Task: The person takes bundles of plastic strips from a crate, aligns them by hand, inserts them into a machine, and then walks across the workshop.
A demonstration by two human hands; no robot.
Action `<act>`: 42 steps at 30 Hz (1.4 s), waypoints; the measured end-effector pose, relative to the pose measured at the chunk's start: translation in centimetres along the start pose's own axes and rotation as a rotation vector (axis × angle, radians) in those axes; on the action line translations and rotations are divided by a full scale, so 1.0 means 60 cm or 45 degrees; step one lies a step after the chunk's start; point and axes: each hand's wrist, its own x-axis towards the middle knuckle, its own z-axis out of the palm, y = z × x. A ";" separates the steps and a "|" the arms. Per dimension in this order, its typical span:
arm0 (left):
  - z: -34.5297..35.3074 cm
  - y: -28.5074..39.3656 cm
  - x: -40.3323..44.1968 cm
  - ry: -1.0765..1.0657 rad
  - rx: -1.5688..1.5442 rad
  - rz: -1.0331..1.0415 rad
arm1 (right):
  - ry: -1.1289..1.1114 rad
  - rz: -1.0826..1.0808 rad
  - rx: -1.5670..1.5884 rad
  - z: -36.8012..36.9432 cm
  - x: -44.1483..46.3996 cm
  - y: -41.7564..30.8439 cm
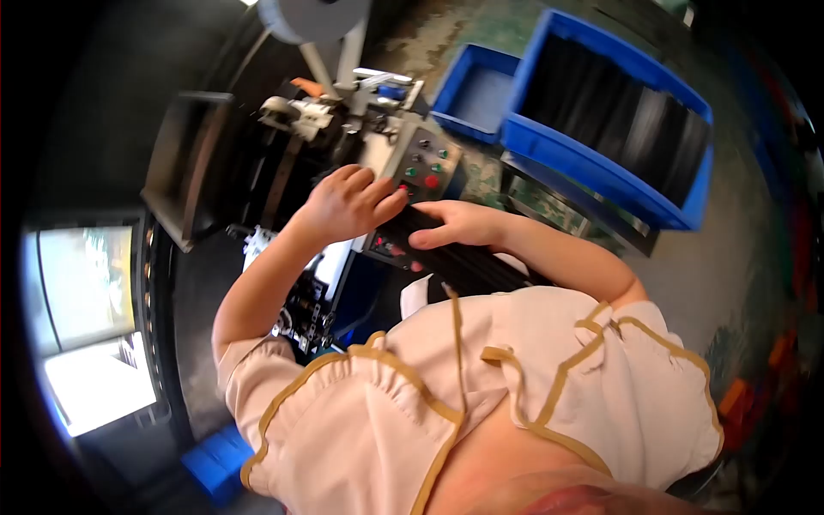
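A bundle of long black strips [481, 268] lies across my lap and slants up to the left toward the machine [300, 120]. My right hand [455, 227] is closed around the upper part of this bundle, thumb on top. Just left of it, my left hand [350, 204] is bent over with curled fingers, close to the strips' far end and the machine's front. What those fingers hold is hidden beneath them; a bit of something black shows past the knuckles. Beyond both hands sits a control panel [421, 161] with green and red buttons.
A large blue crate [584, 172] full of black strips stands at the right on a metal stand, beside a smaller blue bin [463, 125]. A grey reel [318, 15] rises above the machine. A metal box [184, 163] is at the left. A blue container [219, 462] sits lower left.
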 end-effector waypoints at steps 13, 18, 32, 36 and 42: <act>-0.138 -0.083 -0.327 0.346 0.269 -1.840 | 0.760 -0.652 0.894 -0.206 -0.194 0.165; -0.193 -0.207 -0.417 -0.408 0.423 -2.202 | 1.055 -0.608 0.794 -0.193 -0.177 0.165; 0.133 -0.428 -0.589 -1.142 -0.154 -1.897 | 1.327 -0.530 0.595 -0.177 -0.091 0.115; 0.174 -0.434 -0.641 -1.032 -0.408 -1.789 | 1.501 -0.604 0.588 -0.176 -0.127 0.128; 0.133 -0.463 -0.605 -0.812 -0.696 -1.829 | 1.973 -0.744 0.203 -0.192 -0.229 0.078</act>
